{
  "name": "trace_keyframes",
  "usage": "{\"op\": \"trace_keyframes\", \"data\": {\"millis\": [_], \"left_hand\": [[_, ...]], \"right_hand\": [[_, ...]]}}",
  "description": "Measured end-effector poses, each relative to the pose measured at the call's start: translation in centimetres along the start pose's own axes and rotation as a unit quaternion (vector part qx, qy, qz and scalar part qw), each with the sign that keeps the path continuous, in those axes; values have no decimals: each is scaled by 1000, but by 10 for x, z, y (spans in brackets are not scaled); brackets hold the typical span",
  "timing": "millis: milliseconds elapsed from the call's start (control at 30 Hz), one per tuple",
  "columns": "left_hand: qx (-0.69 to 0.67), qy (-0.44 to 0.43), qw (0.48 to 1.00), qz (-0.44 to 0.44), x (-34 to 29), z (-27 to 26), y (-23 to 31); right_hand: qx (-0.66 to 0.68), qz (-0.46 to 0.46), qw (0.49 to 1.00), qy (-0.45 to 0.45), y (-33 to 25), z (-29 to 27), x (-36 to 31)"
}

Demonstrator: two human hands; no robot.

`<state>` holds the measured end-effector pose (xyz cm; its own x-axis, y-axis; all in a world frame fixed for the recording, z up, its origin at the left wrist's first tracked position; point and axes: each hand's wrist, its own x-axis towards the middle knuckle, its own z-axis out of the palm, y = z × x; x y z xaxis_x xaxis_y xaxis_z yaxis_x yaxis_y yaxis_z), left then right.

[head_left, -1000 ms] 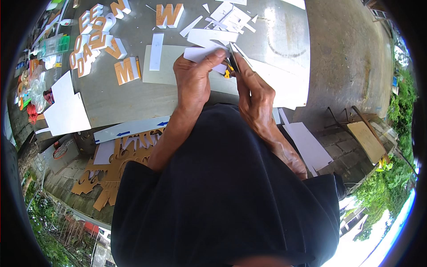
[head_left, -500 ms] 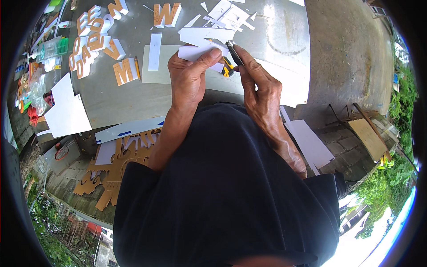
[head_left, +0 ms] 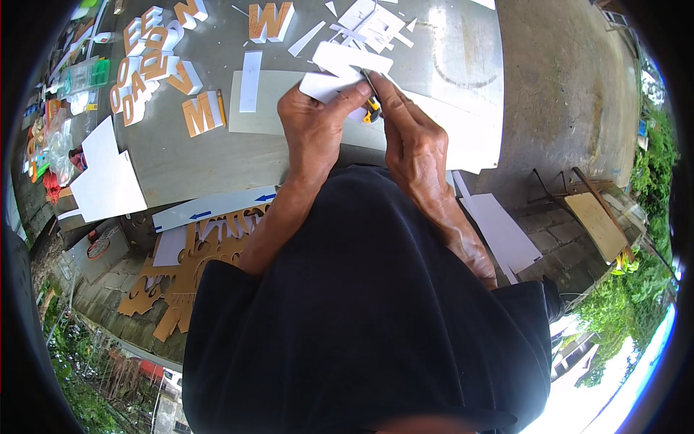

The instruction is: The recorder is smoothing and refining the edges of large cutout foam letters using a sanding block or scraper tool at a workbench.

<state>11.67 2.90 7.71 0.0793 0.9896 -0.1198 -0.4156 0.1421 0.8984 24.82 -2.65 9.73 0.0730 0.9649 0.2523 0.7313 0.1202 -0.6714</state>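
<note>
While the left hand [head_left: 314, 126] pinches a flat, angular white sheet piece [head_left: 322, 85] between its thumb and bent fingers, the right hand [head_left: 416, 130] is closed around a slim dark tool [head_left: 371, 81], its index finger stretched along it toward the piece. Just how the right fingers wrap it, and what kind of tip it has, I cannot tell. Both hands sit over the near edge of a grey metal-looking worktable [head_left: 195, 166], right of its middle; the white piece seems raised above a pale flat board [head_left: 260, 108]. A notched white panel [head_left: 354, 58] shows just beyond, and whether it joins the held piece is unclear. Between the hands shows a yellow-and-black tool handle [head_left: 371, 112].

Thin white offcuts [head_left: 372, 25] lie toward the far edge, and brown-faced block letters with white sides [head_left: 204, 114] stand toward the far left corner.

To work this cleanly, I would grip the piece close to where the tool meets it so the thin sheet does not flex, hold the left thumb tip clear of the tool's path, and use short, light strokes. Resting the piece on the pale board would probably steady it more.
</note>
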Motion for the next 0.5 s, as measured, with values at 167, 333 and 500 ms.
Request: {"op": "trace_keyframes", "data": {"millis": [167, 333, 500], "left_hand": [[3, 19, 1000, 1, 2, -4, -4], [37, 16, 999, 30, 4, -1, 4], [-2, 22, 1000, 17, 4, -5, 4]], "right_hand": [[36, 56, 998, -12, 3, 7, -9], [34, 67, 997, -1, -11, -1, 1], [57, 120, 991, -12, 0, -9, -2]]}}
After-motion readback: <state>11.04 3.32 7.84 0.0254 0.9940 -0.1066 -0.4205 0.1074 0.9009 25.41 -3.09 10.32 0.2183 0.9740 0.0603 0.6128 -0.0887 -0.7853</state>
